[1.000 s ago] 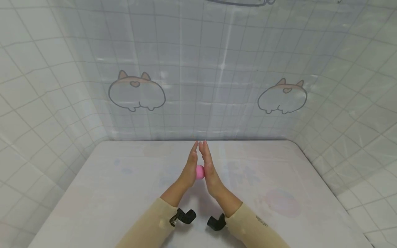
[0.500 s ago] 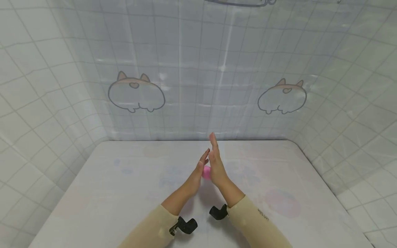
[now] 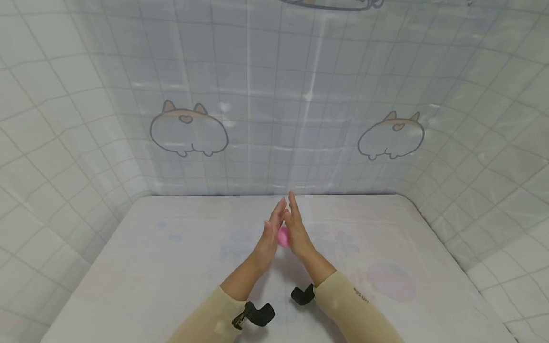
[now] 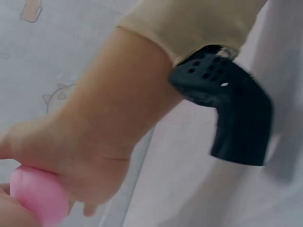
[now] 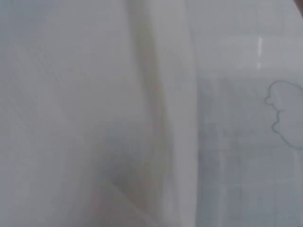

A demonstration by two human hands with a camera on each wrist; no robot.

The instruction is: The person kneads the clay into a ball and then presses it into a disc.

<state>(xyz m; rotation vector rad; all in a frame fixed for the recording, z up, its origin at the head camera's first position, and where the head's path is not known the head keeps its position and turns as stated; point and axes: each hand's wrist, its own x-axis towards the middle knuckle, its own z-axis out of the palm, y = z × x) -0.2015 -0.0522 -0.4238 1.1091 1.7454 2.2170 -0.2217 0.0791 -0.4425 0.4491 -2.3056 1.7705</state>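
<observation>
- We press the ball (image 3: 283,237) between left hand (image 3: 267,241) and right hand (image 3: 297,233), above the table (image 3: 171,267).
- All fingers we can see lie near straight, curled round nothing.
- We judge rolling underway, the ball roundish, not yet released.

Just up the right sleeve (image 3: 356,310) from its cuff (image 3: 324,283), I can see a short line of dark lettering (image 3: 360,295), too small and blurred to make out. Nothing here can be read.
</observation>
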